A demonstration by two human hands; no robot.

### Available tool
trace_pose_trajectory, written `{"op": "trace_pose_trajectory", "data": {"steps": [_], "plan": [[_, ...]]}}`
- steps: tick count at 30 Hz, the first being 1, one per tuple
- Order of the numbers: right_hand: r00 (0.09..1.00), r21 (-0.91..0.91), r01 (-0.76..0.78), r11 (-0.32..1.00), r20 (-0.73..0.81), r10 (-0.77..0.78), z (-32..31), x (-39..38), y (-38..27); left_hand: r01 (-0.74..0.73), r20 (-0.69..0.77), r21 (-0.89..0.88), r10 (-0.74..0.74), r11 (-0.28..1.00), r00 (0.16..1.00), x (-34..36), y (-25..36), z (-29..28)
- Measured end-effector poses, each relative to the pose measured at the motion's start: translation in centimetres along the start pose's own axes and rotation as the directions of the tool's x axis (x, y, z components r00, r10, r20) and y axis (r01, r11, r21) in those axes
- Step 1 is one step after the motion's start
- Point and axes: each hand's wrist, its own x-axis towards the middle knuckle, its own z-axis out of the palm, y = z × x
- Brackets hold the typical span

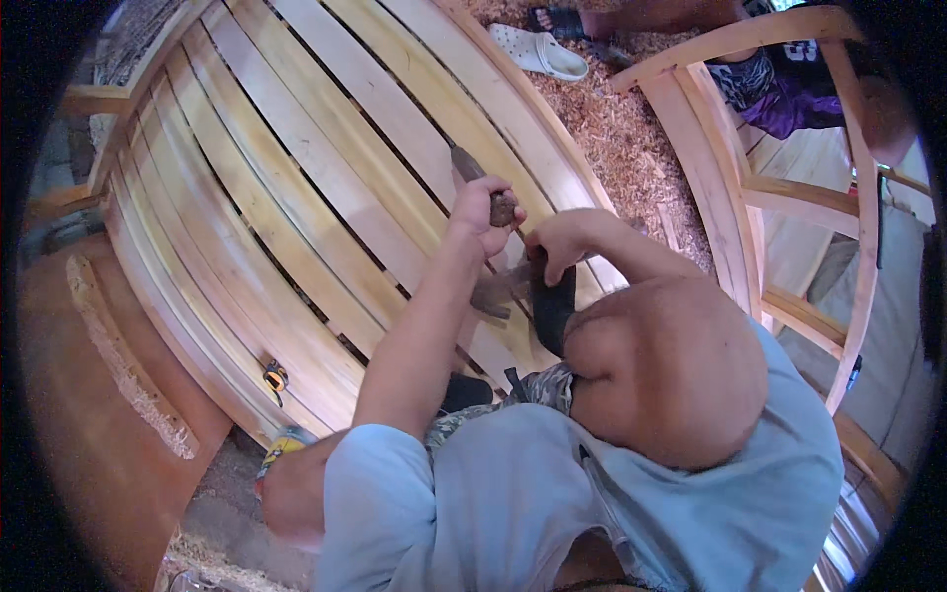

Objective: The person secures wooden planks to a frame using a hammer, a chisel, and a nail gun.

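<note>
My left hand (480,212) is closed round a chisel-like tool (470,165). Its flat grey blade points away over the slats, and the brown butt of its handle shows between my fingers. Close by on the right, my right hand (562,242) curls down at the top of a dark upright shape (553,301) by my bent knee. What its fingers grip is hidden. A brownish-grey curved piece (493,294) lies below my hands, its kind unclear. Underneath stretches a large panel of pale wooden slats (286,148) with dark gaps.
A yellow and black tape measure (275,376) lies on the slats at left. Wood shavings (631,138) cover the ground beyond the panel, near a white clog (539,52). A curved wooden frame (695,148) stands right, beside another person in purple shorts (789,109). A brown board (89,395) is at left.
</note>
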Motion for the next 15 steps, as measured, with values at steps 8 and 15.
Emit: {"op": "trace_pose_trajectory", "data": {"steps": [8, 15], "plan": [[0.997, -0.14, -0.005, 0.99, 0.075, 0.016, 0.5, 1.2, 1.8, -0.023, -0.002, 0.021, 0.023, 1.0, 1.0, -0.2, -0.3, 0.8], [0.997, -0.295, -0.062, 0.954, 0.025, 0.073, -0.4, 3.0, 0.0, -0.009, -0.074, 0.017, 0.01, 1.0, 0.997, -0.8, 0.8, -1.2]]}}
